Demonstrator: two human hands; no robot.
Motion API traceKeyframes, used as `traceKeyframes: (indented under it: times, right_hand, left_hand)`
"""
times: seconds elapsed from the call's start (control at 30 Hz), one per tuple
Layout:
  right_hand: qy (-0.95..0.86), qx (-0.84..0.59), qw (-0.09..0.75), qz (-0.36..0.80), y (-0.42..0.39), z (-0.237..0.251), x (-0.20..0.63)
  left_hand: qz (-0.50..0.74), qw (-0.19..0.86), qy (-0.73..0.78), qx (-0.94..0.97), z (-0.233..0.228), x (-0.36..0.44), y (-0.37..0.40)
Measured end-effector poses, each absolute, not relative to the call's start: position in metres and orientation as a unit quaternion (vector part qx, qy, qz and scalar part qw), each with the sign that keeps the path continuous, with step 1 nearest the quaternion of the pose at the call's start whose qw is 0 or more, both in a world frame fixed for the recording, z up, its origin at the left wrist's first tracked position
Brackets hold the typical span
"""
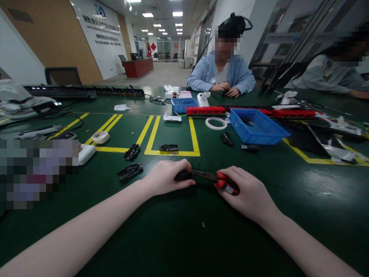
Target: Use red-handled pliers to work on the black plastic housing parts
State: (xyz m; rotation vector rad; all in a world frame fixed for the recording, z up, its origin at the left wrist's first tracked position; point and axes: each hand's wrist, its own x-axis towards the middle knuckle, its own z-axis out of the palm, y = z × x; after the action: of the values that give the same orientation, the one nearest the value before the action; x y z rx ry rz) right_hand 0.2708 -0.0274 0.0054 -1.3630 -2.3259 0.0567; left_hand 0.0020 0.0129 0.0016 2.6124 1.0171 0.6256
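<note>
My left hand [168, 177] is closed around a small black plastic part [184, 176], gripped between thumb and fingers. In my right hand [245, 190] are red-handled long-nose pliers [220, 181], whose jaws point left and reach the black part. Whether the jaws pinch anything on it cannot be made out. Beyond my left hand lie similar black plastic pieces: one [129, 171] beside the wrist, another [132, 152] behind it, and a third [168, 147] inside a yellow-taped square. A thin light sliver [203, 224] rests on the green table [184, 246] in front of me.
A blue bin [259, 132] stands at the right, with black pieces [227, 139] beside it. Farther back are a smaller blue bin [184, 105], a white tape roll [216, 123] and red strips [293, 114]. A person in light blue [221, 75] sits opposite.
</note>
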Motion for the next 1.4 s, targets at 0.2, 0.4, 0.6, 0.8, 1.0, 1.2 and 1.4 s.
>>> traceKeyframes:
  times: [0.2, 0.4, 0.6, 0.8, 1.0, 1.2, 1.4]
  right_hand:
    - [-0.847, -0.479, 0.231, -0.016, -0.0275, 0.0059, 0.2703]
    - [-0.846, -0.479, 0.233, -0.017, -0.0282, 0.0054, 0.2714]
    - [-0.851, -0.473, 0.229, -0.012, -0.0284, 0.0057, 0.2713]
    - [-0.845, -0.481, 0.234, 0.005, -0.0275, 0.0056, 0.2708]
    - [-0.823, -0.503, 0.264, 0.028, -0.027, 0.0048, 0.2725]
    - [-0.827, -0.5, 0.258, 0.018, -0.0254, 0.0038, 0.2733]
    - [-0.835, -0.485, 0.261, 0.003, -0.0259, 0.0019, 0.2735]
  left_hand:
    - [0.216, 0.135, 0.344, 0.904, 0.0007, 0.0018, 0.0135]
    - [0.223, 0.14, 0.328, 0.907, 0.0019, 0.0014, 0.0135]
    - [0.216, 0.145, 0.338, 0.905, 0.0038, 0.002, 0.0122]
    - [0.214, 0.148, 0.344, 0.902, 0.0052, 0.0027, 0.0113]
    - [0.224, 0.145, 0.344, 0.9, 0.0039, 0.0025, 0.0114]
    - [0.216, 0.143, 0.353, 0.899, 0.0035, 0.0029, 0.0114]
    - [0.222, 0.141, 0.351, 0.899, 0.0027, 0.0031, 0.0118]
